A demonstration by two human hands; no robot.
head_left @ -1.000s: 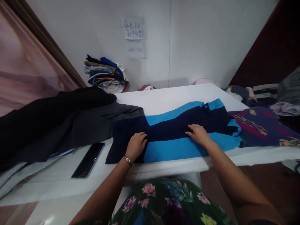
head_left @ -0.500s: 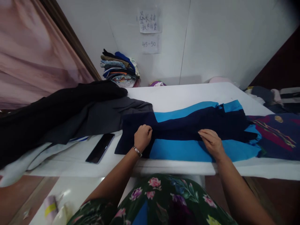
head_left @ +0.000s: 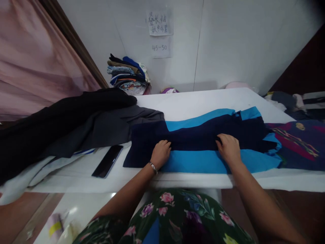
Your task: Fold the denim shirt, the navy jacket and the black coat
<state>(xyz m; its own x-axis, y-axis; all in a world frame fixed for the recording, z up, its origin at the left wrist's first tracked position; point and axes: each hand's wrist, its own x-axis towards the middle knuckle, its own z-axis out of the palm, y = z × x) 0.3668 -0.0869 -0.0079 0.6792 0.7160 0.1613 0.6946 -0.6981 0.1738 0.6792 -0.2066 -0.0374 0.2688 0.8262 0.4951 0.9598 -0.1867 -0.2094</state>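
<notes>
A navy and bright blue long-sleeved garment lies stretched sideways over the white table, its navy part running along the middle between blue strips. My left hand, a bracelet at its wrist, rests on the navy cloth left of centre, its fingers bent and close together. Farther right, my right hand lies on the navy part, with the thumb apart from the fingers. Neither hand lifts the cloth. Both palms are hidden.
Black clothing and a dark grey garment lie at left, near a phone. A patterned garment touches the right end. Folded clothes are stacked behind the white table, below paper signs on the wall.
My left hand has shifted right and slightly toward me along the navy cloth. The right hand has moved slightly away from me, its thumb now parted from its fingers. The garment stays flat.
</notes>
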